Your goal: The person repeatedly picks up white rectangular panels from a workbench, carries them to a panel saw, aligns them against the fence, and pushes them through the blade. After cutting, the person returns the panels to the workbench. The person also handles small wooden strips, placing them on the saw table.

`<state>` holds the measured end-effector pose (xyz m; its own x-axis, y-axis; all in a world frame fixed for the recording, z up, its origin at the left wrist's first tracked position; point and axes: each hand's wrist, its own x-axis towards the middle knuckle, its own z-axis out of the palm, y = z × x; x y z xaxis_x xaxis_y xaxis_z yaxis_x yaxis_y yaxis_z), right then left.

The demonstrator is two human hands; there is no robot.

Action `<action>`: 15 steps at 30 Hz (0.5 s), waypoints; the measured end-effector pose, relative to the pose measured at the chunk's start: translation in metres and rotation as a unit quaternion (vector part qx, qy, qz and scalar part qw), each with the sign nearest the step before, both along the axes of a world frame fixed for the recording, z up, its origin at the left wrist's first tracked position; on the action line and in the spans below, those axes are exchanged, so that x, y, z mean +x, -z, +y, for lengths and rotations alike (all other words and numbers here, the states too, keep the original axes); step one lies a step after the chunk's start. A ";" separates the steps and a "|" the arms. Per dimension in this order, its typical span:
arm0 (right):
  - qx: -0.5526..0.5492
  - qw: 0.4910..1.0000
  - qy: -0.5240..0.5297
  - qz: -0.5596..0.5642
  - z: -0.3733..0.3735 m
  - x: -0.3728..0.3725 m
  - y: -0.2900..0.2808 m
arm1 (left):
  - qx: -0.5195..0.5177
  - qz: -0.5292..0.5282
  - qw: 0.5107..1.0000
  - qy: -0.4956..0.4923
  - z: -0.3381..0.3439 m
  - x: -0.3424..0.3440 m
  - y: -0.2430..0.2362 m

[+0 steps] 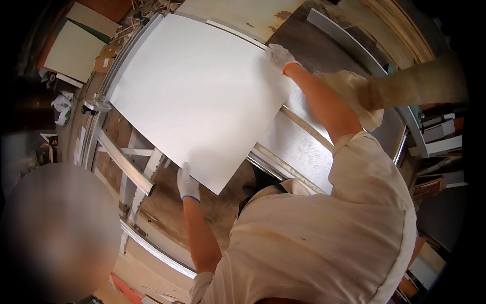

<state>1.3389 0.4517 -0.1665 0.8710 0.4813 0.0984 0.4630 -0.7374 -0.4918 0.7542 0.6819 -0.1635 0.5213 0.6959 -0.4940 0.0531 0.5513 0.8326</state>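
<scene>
A large white panel [197, 96] lies tilted across the metal table of what looks like a panel saw. My left hand [187, 183], in a white glove with a blue cuff, grips the panel's near edge, close to the corner nearest me. My right hand [281, 58], in a white glove with an orange cuff, holds the far right corner. The fingers under the panel are hidden on both hands. An aluminium fence [132, 55] runs along the panel's left edge, with a clamp-like fitting [96, 105] beside it.
A ribbed dust hose [415, 83] with a translucent plastic sleeve hangs by my right arm. A long metal guard rail [349, 43] crosses the far right. Offcuts [139, 20] lie at the back left. Stacked boards [440, 134] stand at the right. A blurred round shape [61, 233] covers the lower left.
</scene>
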 end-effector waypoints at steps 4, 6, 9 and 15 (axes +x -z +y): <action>-0.126 0.992 -0.008 0.013 -0.029 0.021 -0.023 | -0.013 -0.040 0.999 -0.013 -0.033 0.012 -0.004; -0.169 0.984 -0.047 0.022 -0.040 0.024 -0.034 | -0.037 -0.025 0.999 -0.022 -0.035 0.007 0.000; -0.195 0.980 -0.042 -0.013 -0.049 0.028 -0.040 | -0.033 -0.040 0.999 -0.003 -0.041 -0.008 0.004; -0.215 0.976 -0.031 -0.007 -0.061 0.037 -0.032 | -0.029 0.015 0.999 0.005 -0.066 -0.053 -0.006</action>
<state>1.3760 0.3911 -0.1349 0.8390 0.5324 -0.1124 0.5177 -0.8446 -0.1363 0.7007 0.6163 -0.1571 0.5119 0.6601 -0.5497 0.0837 0.5986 0.7967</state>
